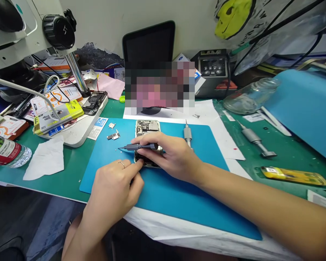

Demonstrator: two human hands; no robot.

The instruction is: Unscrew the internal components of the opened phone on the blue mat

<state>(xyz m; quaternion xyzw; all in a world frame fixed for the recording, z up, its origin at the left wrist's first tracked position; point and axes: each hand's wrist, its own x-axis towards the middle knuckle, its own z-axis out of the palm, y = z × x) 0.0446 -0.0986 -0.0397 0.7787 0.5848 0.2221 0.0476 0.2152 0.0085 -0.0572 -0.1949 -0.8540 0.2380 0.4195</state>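
An opened smartphone (148, 125) with bare inner parts lies upright on the blue mat (163, 192). My right hand (170, 156) is closed around a dark screwdriver (136, 146), held almost level across the phone. Its thin tip points left, close to a few tiny screws (116, 150) on the mat. My left hand (119, 185), with a ring on one finger, is curled at the phone's lower left corner, fingertips against its edge. Small metal shield pieces (113, 135) lie left of the phone. My right hand hides much of the phone's lower half.
Grey screwdrivers stand upper right (188, 134) and far right (256, 139). A yellow packaged tool (295, 175) and glass jar (251, 96) lie right. Left are a microscope stand (77, 74), stacked boxes (58, 116), white paper (46, 157) and a bottle (9, 150). A tablet (149, 43) leans behind.
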